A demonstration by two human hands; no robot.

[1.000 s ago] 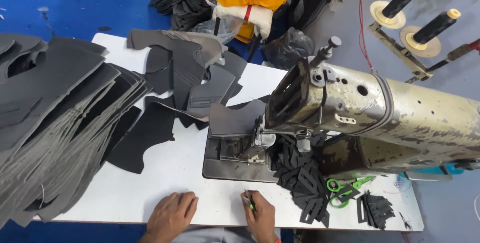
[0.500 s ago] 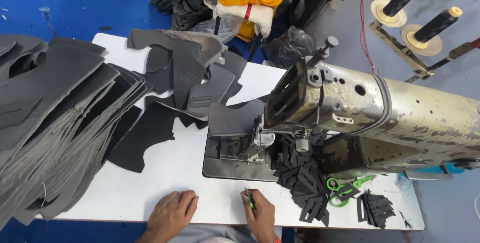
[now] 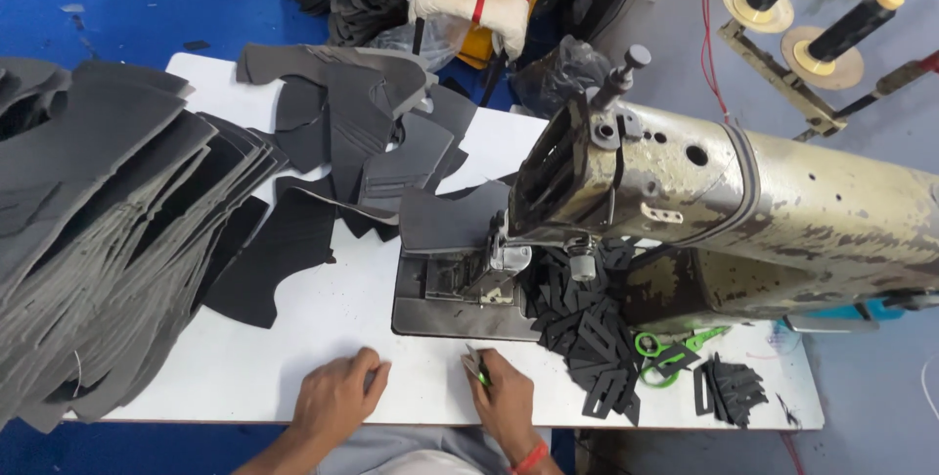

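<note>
We rest our left hand (image 3: 337, 399) flat and empty on the white desk (image 3: 323, 328). Our right hand (image 3: 507, 399) closes its grip on small thread snips (image 3: 476, 365), kept ready beside the sewing machine (image 3: 685, 211).

- The small tool (image 3: 476, 365) is a thin, short implement with a green body and a pale metal tip. It sits pinched in the right hand (image 3: 507, 399), slanting up and away from the person, its tip just clear of the near edge of the sewing machine's dark base plate. Most of its length is hidden by the fingers (image 3: 492, 369), so its exact kind cannot be told.
- The right hand rests on the white table (image 3: 333, 323) at the near edge, curled closed around the tool.
- The left hand (image 3: 335, 399) lies beside it on the bare table, loosely curled, knuckles up, holding nothing.
</note>
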